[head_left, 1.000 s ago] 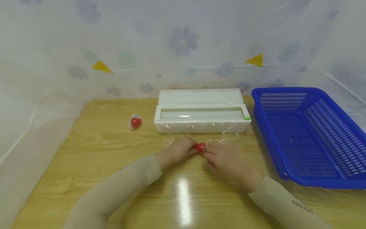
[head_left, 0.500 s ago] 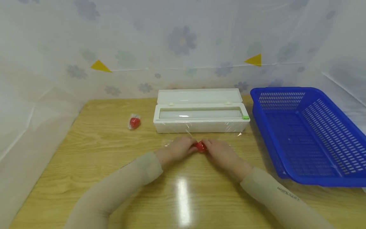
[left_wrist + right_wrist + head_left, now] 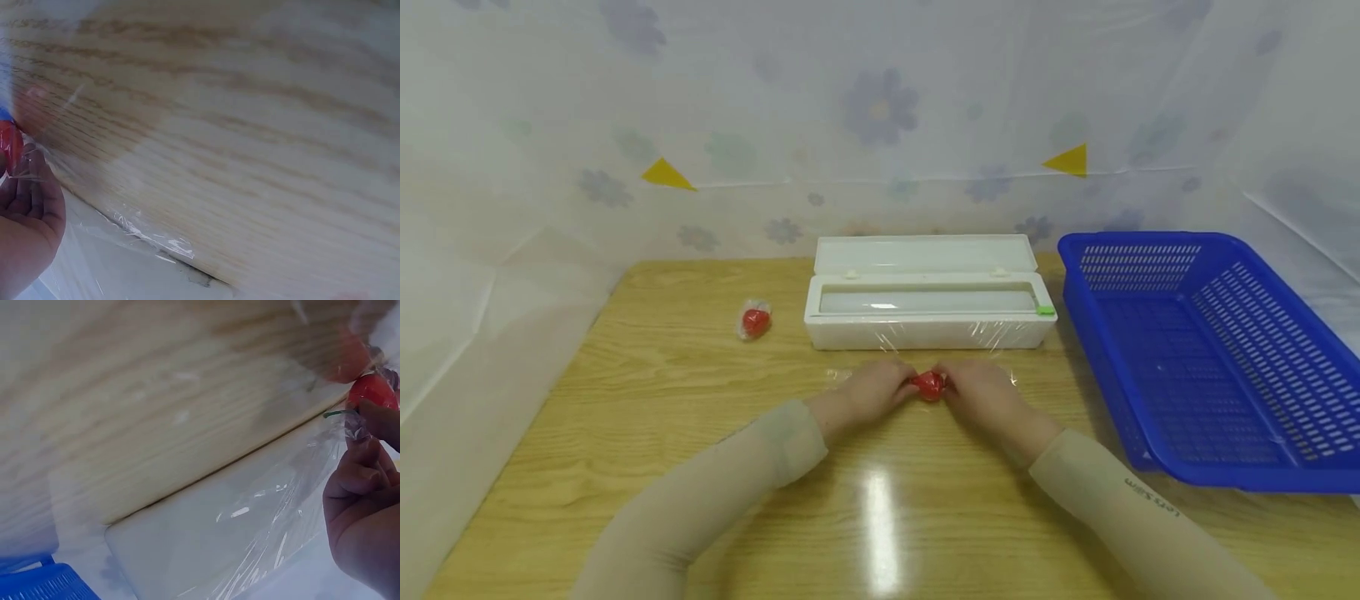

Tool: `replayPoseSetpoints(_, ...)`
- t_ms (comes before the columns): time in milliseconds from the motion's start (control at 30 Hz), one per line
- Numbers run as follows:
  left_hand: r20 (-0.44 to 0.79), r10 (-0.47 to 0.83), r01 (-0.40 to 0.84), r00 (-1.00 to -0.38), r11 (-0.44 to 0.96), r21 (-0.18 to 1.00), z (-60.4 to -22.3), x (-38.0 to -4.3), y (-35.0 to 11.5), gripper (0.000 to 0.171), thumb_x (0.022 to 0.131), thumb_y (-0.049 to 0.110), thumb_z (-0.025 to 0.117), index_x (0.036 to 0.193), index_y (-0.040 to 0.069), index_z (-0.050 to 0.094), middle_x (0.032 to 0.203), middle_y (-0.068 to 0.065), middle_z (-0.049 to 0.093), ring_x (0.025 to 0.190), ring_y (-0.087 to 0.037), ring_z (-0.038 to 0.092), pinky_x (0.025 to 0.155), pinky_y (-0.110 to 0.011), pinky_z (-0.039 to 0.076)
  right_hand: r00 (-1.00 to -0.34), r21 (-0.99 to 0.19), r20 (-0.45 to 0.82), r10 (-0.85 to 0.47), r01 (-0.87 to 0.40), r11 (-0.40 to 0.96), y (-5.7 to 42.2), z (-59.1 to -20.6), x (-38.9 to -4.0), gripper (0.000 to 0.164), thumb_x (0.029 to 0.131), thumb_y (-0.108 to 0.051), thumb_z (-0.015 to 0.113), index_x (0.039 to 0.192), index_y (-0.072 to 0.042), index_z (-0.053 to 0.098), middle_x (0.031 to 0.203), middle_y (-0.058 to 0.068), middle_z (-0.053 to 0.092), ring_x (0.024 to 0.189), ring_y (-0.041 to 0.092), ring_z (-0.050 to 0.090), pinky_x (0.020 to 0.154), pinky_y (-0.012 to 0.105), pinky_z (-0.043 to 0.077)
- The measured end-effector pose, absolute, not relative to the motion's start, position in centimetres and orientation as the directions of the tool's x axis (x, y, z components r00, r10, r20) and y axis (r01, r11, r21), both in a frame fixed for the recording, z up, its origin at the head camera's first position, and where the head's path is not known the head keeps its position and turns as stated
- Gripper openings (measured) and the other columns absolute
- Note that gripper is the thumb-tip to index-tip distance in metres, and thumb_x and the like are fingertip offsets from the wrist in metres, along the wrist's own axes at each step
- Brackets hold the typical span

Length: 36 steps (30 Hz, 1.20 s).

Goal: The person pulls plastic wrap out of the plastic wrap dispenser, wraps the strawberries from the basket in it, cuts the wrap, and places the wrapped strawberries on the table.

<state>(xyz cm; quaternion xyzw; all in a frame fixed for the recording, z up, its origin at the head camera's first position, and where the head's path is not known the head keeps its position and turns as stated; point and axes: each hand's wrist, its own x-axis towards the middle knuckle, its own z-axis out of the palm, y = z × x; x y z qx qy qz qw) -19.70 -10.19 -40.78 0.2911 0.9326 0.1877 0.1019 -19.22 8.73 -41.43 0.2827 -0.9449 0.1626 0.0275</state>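
Observation:
Between both hands is a small red fruit-like piece (image 3: 931, 386) with a thin green stem, seen in the right wrist view. Clear cling film (image 3: 240, 512) runs from the dispenser and wraps around it. My left hand (image 3: 872, 392) grips its left end, with film over the fingers in the left wrist view. At the stem end, my right hand (image 3: 988, 396) pinches gathered film between thumb and fingers, close against the red surface. Behind the hands, a white cling film dispenser (image 3: 932, 335) stands with its lid raised and a roll inside. The fingertips are partly hidden.
Another red piece (image 3: 756, 322), wrapped in film, lies on the wooden table (image 3: 662, 417) at the left. A blue plastic basket (image 3: 1101, 358) stands to the right. A flowered sheet (image 3: 880, 150) hangs behind, and a green slider (image 3: 1045, 311) sits on the dispenser's right end.
The right hand has moved in from the right side of the red piece, and its fingers now pinch film there. The left hand has barely moved. The film's creases have shifted.

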Motion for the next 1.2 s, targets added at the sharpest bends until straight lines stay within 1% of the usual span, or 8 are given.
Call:
replayPoseSetpoints(267, -0.078, 0.560, 0.483, -0.825, 0.770, 0.417, -41.2, -19.8, -10.2, 0.025, 0.096, 0.024, 0.051, 0.108, 0.008, 0.065, 0.101, -0.006, 0.068, 0.096, -0.019, 0.063, 0.090, -0.033, 0.049, -0.858, -0.346, 0.047, -0.511, -0.494, 0.798, 8.6, -40.7, -19.5, 0.022, 0.087, -0.011, 0.061, 0.109, -0.007, 0.065, 0.100, 0.010, 0.071, 0.091, 0.029, 0.067, 0.081, 0.043, 0.052)
replayPoseSetpoints(567, -0.047, 0.532, 0.460, -0.846, 0.770, 0.442, -41.3, -19.7, -10.3, 0.025, 0.096, 0.021, 0.051, 0.112, 0.007, 0.063, 0.105, -0.007, 0.068, 0.098, -0.021, 0.064, 0.091, -0.034, 0.049, -0.868, -0.388, -0.027, -0.495, -0.447, 0.806, 8.5, -40.3, -20.2, 0.026, 0.084, -0.010, 0.062, 0.110, -0.008, 0.066, 0.095, 0.008, 0.070, 0.087, 0.025, 0.065, 0.077, 0.041, 0.051)
replayPoseSetpoints(733, -0.056, 0.489, 0.407, -0.871, 0.780, 0.476, -41.2, -19.6, -10.4, 0.032, 0.096, 0.019, 0.049, 0.126, 0.006, 0.049, 0.095, -0.004, 0.067, 0.084, -0.017, 0.065, 0.077, -0.029, 0.053, -0.871, -0.423, -0.075, -0.485, -0.413, 0.807, 8.4, -40.2, -20.8, 0.026, 0.084, -0.008, 0.062, 0.110, -0.006, 0.066, 0.088, 0.006, 0.068, 0.078, 0.019, 0.061, 0.073, 0.037, 0.050)
replayPoseSetpoints(833, -0.039, 0.475, 0.400, -0.879, 0.780, 0.481, -41.2, -19.6, -10.4, 0.030, 0.097, 0.019, 0.048, 0.124, 0.008, 0.047, 0.087, -0.002, 0.065, 0.075, -0.014, 0.062, 0.069, -0.027, 0.051, -0.874, -0.438, -0.113, -0.473, -0.384, 0.813, 8.3, -39.9, -21.0, 0.026, 0.084, -0.009, 0.061, 0.109, -0.007, 0.067, 0.084, 0.005, 0.065, 0.074, 0.017, 0.056, 0.068, 0.034, 0.048)
replayPoseSetpoints(900, -0.009, 0.473, 0.418, -0.881, 0.789, 0.450, -41.2, -19.5, -10.4, 0.025, 0.097, 0.021, 0.048, 0.119, 0.009, 0.050, 0.088, -0.002, 0.065, 0.077, -0.015, 0.062, 0.070, -0.027, 0.051, -0.871, -0.443, -0.131, -0.473, -0.376, 0.814, 8.3, -39.7, -21.3, 0.027, 0.083, -0.008, 0.060, 0.109, -0.006, 0.068, 0.084, 0.006, 0.064, 0.073, 0.018, 0.054, 0.066, 0.034, 0.046)
replayPoseSetpoints(1000, 0.049, 0.456, 0.439, -0.889, 0.817, 0.375, -41.1, -19.3, -10.3, 0.023, 0.097, 0.025, 0.048, 0.112, 0.010, 0.055, 0.096, -0.004, 0.065, 0.088, -0.018, 0.061, 0.079, -0.031, 0.051, -0.871, -0.449, -0.164, -0.464, -0.353, 0.821, 8.2, -39.5, -21.5, 0.028, 0.084, -0.009, 0.058, 0.110, -0.005, 0.067, 0.090, 0.008, 0.066, 0.077, 0.019, 0.056, 0.069, 0.036, 0.048)
replayPoseSetpoints(1100, 0.119, 0.469, 0.484, -0.875, 0.842, 0.238, -41.0, -18.9, -10.1, 0.031, 0.094, 0.035, 0.053, 0.110, 0.010, 0.059, 0.106, -0.005, 0.062, 0.099, -0.020, 0.057, 0.090, -0.035, 0.048, -0.870, -0.475, -0.184, -0.458, -0.329, 0.816, 8.2, -39.4, -21.8, 0.029, 0.083, -0.009, 0.058, 0.110, -0.003, 0.066, 0.094, 0.010, 0.067, 0.080, 0.020, 0.058, 0.073, 0.038, 0.050)
replayPoseSetpoints(1200, 0.146, 0.513, 0.528, -0.846, 0.844, 0.092, -40.9, -18.7, -9.9, 0.042, 0.087, 0.044, 0.060, 0.113, 0.011, 0.058, 0.110, -0.003, 0.059, 0.105, -0.020, 0.055, 0.094, -0.035, 0.044, -0.864, -0.532, -0.196, -0.463, -0.302, 0.791, 8.3, -39.2, -22.0, 0.028, 0.082, -0.007, 0.058, 0.109, -0.001, 0.067, 0.090, 0.009, 0.067, 0.077, 0.019, 0.057, 0.070, 0.034, 0.049)
